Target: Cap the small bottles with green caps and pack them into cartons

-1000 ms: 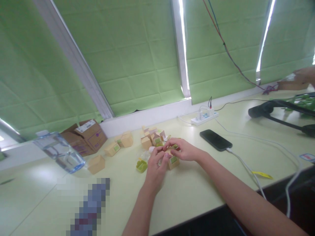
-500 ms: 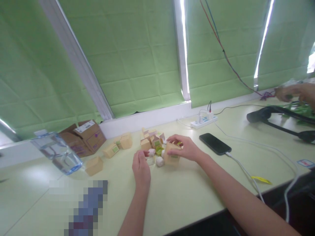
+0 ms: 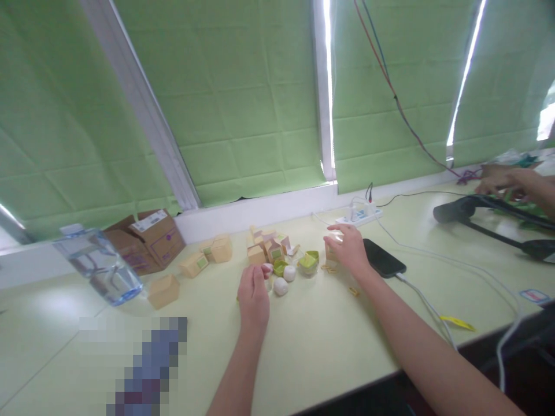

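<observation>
Hands apart: left hand point(image 3: 254, 294) closed on a round white ball point(image 3: 267, 268), right hand point(image 3: 349, 249) around a small cardboard box point(image 3: 330, 253)

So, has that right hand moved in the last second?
Yes. The right hand has shifted rightward, away from the pile of small boxes, and now sits right beside the black phone.

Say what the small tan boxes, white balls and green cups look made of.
Small tan boxes: likely matte kraft card, folded flaps, green labels. White balls: smooth, matte, perhaps foam or plastic; blurred. Green cups: probably moulded plastic, slight sheen.
</observation>
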`<state>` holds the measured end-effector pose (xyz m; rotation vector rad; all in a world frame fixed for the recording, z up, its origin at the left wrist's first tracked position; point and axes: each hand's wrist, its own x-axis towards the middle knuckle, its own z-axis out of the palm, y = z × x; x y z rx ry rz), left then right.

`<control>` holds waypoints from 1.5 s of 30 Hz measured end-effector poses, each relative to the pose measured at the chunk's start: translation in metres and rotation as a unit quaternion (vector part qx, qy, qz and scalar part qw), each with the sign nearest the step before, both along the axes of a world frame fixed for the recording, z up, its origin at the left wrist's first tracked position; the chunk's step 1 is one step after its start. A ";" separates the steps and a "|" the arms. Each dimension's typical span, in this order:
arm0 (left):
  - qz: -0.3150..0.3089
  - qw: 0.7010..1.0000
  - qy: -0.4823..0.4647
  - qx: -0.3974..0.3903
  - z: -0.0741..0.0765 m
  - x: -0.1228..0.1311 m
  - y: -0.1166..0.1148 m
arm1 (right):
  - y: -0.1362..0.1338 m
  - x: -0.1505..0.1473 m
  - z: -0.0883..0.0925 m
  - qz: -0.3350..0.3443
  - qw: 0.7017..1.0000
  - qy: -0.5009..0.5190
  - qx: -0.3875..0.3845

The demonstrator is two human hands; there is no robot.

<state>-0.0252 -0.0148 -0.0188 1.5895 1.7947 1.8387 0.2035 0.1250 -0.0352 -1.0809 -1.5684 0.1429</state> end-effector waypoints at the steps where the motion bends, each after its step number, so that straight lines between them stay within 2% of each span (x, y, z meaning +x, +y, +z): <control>1: -0.001 1.000 0.000 -0.002 0.000 0.000 0.000 | -0.003 -0.002 0.004 0.014 0.999 0.021 0.022; 4: -0.002 1.000 0.007 -0.009 -0.001 0.000 -0.001 | -0.015 -0.008 0.019 0.125 0.990 0.055 0.028; 6: -0.004 1.000 0.015 -0.014 0.000 0.000 -0.001 | -0.021 -0.011 0.025 0.202 0.979 0.004 -0.001; 8: -0.007 0.999 0.023 -0.021 0.001 0.001 -0.002 | -0.027 -0.010 0.025 0.233 0.969 -0.079 -0.018; 11: -0.010 0.999 0.040 -0.035 0.002 0.003 -0.003 | -0.031 -0.003 0.015 0.201 0.964 -0.168 -0.044; 15: -0.041 0.992 0.090 -0.074 -0.001 0.006 -0.001 | -0.031 0.003 -0.006 0.127 0.947 -0.257 -0.148; 18: -0.074 0.982 0.140 -0.099 -0.005 0.009 0.000 | -0.030 0.001 -0.015 0.103 0.934 -0.281 -0.196; 24: -0.086 0.980 0.149 -0.095 -0.007 0.010 -0.001 | -0.026 -0.003 -0.016 0.102 0.938 -0.274 -0.187; 31: -0.080 0.982 0.145 -0.092 -0.005 0.011 -0.002 | -0.027 -0.011 -0.008 0.140 0.963 -0.207 -0.102; 38: -0.079 0.982 0.146 -0.094 -0.004 0.011 -0.001 | -0.025 -0.014 -0.011 0.087 0.937 -0.297 -0.164; 45: -0.087 0.981 0.144 -0.096 -0.005 0.010 -0.002 | -0.025 -0.008 -0.010 0.100 0.935 -0.299 -0.160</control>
